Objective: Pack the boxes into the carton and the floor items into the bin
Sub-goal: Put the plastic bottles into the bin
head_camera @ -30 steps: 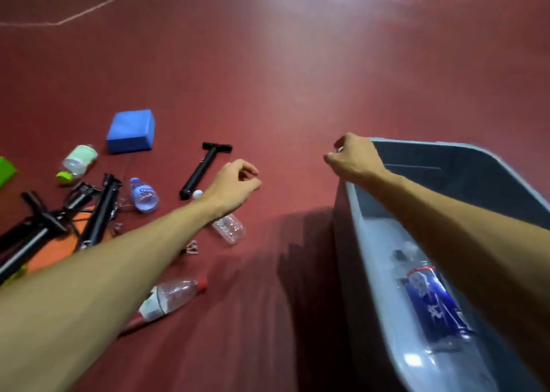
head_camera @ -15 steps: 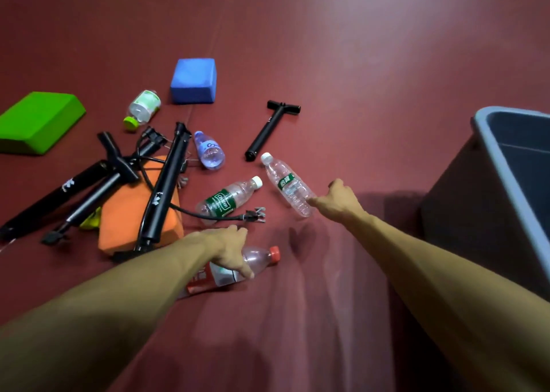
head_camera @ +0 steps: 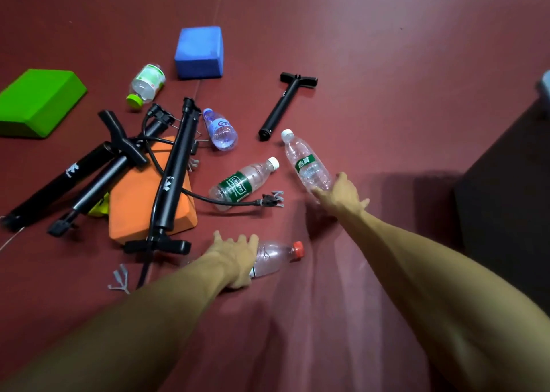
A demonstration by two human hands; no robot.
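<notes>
Red-capped bottle (head_camera: 275, 257) lay on its side on the floor (head_camera: 387, 64), long axis roughly left-right, cap pointing right toward the bin (head_camera: 546, 89), which showed only as a sliver at the right edge. Left hand (head_camera: 235, 257) was on its label end, fingers curled over the body from the far side and thumb on the near side; clear shoulder and cap stuck out past the fingers. White-capped bottle (head_camera: 306, 162) also lay flat, axis diagonal, cap pointing up-left away from the person. Right hand (head_camera: 339, 196) was at its base, fingers curled round the bottom end, label and neck clear of the hand. Half a second earlier the left fingers only reached the red-capped bottle's edge and the right fingertips just touched the other's base; now both hands had closed on them. Bin had slid mostly out of view. A second bottle with a green label (head_camera: 242, 181) lay between the two, untouched.
</notes>
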